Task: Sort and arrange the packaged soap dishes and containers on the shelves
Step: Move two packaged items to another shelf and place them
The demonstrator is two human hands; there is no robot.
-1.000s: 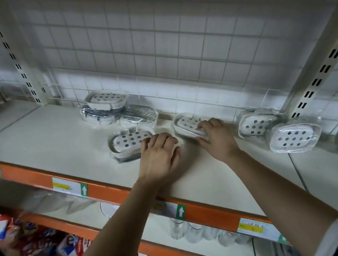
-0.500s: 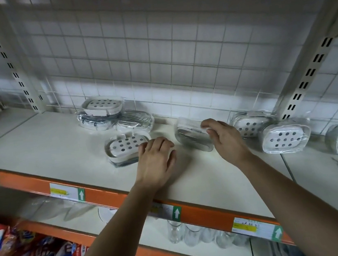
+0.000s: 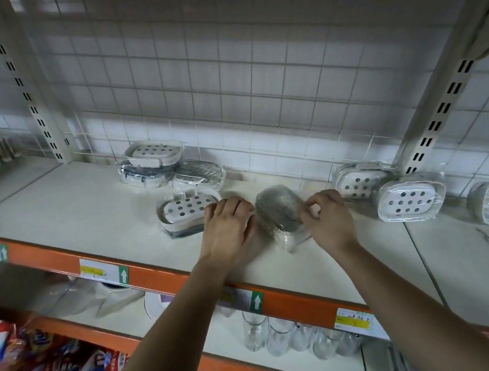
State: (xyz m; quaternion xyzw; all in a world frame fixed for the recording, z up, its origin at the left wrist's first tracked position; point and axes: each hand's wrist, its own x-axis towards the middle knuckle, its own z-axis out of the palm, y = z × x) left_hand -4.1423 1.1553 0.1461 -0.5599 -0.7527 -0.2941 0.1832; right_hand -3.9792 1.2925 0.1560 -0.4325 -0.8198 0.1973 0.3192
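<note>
Right hand (image 3: 327,221) pinches the wrapped soap dish (image 3: 280,214) lying between the hands on the shelf (image 3: 70,206); left hand (image 3: 227,233) rests loosely curled, gripping nothing, just beside it. The dish's long axis runs far-left to near-right.

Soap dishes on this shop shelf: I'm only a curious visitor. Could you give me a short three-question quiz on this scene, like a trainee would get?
1. True or false: the right hand pinches the tipped-over wrapped soap dish in the middle of the shelf.
2. What stands on the lower shelf? A) drinking glasses B) books C) shoes
3. Fill in: the front edge of the shelf with the soap dishes is coloured ____.

Key: 1 true; 2 A; 3 orange.
</note>
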